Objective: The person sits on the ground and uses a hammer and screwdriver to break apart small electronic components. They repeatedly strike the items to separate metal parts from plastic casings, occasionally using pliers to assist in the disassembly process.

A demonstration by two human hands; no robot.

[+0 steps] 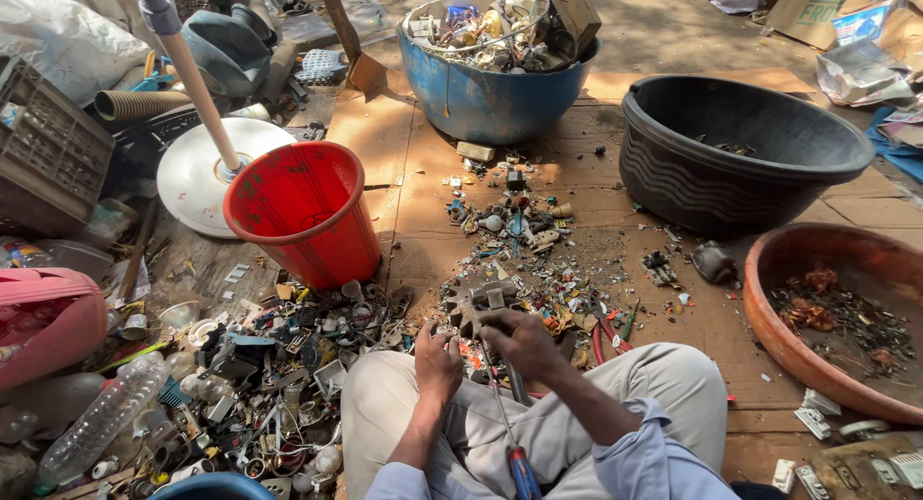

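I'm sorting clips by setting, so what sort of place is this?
Probably an open-air scrap-sorting spot. A heap of small metal and plastic parts covers the ground, a blue tub is full of scrap, and flattened cardboard serves as the floor.

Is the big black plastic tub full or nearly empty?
Nearly empty: the black plastic tub stands upright, its bare inner wall showing, with only a few small scraps on its bottom.
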